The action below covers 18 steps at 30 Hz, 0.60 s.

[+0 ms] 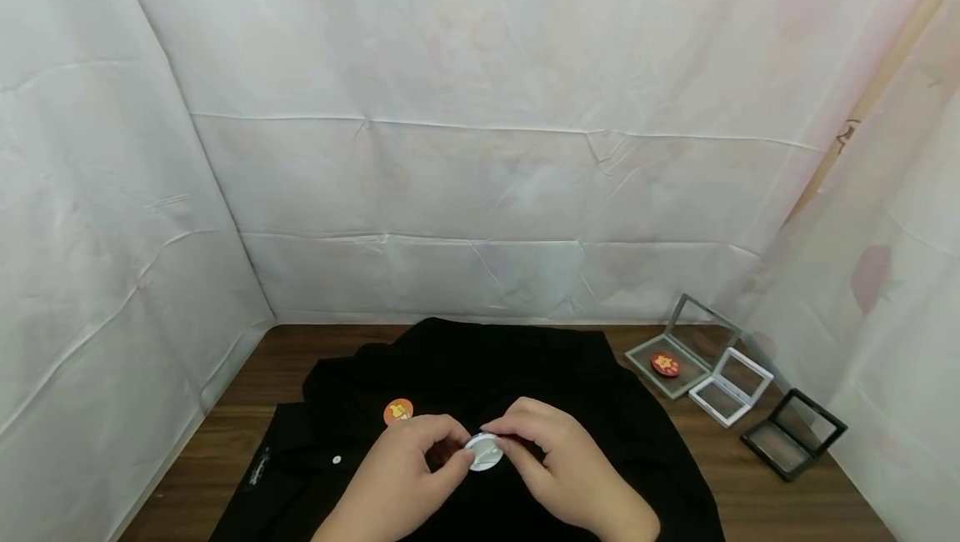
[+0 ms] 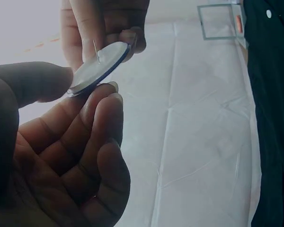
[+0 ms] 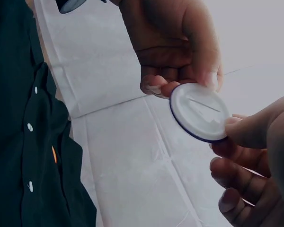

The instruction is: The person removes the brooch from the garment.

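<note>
Both hands meet over the middle of a black shirt [image 1: 487,375] spread on the brown wooden table [image 1: 765,492], and between them they hold a round white pin badge [image 1: 483,451] just above the cloth. The left hand [image 1: 408,467] pinches one edge of the badge between thumb and curled fingers; the left wrist view shows the disc tilted, its pale back up, a dark blue rim along the edge and a thin metal pin standing off the back. The right hand [image 1: 558,459] grips the opposite edge with its fingertips curled round it; in the right wrist view the badge's [image 3: 199,112] white back shows a straight pin bar across it, and no print can be read there. On the shirt, just left of the hands, sits an orange badge [image 1: 398,411] with a small yellow figure on it, too small to make out. Near the left side of the shirt a line of small pale script is printed, too fine to read, with a white button [image 1: 336,459] close by. At the right of the table, well apart from the hands, lie three open display cases: a grey case [image 1: 684,346] holding a red-orange badge [image 1: 665,364], a white case [image 1: 731,388] just beside it, and a black case [image 1: 795,434] nearest the right wall. White creased sheeting [image 1: 480,150] lines the walls around the table.
</note>
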### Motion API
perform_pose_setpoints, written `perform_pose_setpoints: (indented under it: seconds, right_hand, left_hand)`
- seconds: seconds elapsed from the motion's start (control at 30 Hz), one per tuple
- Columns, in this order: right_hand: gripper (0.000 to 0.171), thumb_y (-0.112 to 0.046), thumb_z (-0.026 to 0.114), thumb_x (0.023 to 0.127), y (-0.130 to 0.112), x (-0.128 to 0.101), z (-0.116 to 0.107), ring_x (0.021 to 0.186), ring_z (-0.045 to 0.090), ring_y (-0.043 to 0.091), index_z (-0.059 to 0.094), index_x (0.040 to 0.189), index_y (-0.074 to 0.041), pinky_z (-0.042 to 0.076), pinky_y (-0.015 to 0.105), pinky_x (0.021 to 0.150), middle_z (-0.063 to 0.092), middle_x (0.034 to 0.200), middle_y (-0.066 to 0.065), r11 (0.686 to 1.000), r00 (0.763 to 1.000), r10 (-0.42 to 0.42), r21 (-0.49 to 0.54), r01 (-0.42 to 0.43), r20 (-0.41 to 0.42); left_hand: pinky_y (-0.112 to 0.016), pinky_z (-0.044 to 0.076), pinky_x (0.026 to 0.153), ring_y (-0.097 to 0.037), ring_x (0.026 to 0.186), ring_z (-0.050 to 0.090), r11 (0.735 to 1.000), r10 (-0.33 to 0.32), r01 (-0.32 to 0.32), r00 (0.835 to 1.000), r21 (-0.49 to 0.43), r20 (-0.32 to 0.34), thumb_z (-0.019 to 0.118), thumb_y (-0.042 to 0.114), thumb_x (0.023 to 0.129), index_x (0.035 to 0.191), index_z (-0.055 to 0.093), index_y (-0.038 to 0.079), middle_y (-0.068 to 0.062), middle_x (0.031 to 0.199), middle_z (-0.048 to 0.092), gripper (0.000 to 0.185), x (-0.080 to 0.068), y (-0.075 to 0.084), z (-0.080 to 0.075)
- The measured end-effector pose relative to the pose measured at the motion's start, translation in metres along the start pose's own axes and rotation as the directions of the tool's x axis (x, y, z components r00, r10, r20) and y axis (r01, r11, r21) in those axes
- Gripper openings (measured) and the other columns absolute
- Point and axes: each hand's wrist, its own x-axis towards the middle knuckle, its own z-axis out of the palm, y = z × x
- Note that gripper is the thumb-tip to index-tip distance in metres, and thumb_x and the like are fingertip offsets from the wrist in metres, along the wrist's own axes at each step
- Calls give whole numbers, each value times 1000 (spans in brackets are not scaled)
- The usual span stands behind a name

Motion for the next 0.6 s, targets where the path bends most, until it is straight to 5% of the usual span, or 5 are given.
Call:
perform_pose_setpoints:
  seconds: [0.33,0.6]
  right_hand:
    - [23,-7,74,94,-7,-1,-5,85,53,-3,77,110,-22,45,12,80,62,98,-19,947,988,-110,-290,137,108]
    - [18,-10,75,95,-10,-1,-4,87,55,-3,77,107,-22,49,15,81,62,99,-20,953,991,-61,-289,94,122]
  left_hand:
    - [-22,50,60,2,67,54,996,7,-14,997,91,78,73,24,98,89,70,28,21,78,57,10,0,0,6]
    - [-21,49,60,4,67,54,991,9,-19,997,131,82,75,23,96,87,73,28,23,77,58,10,-1,2,5]
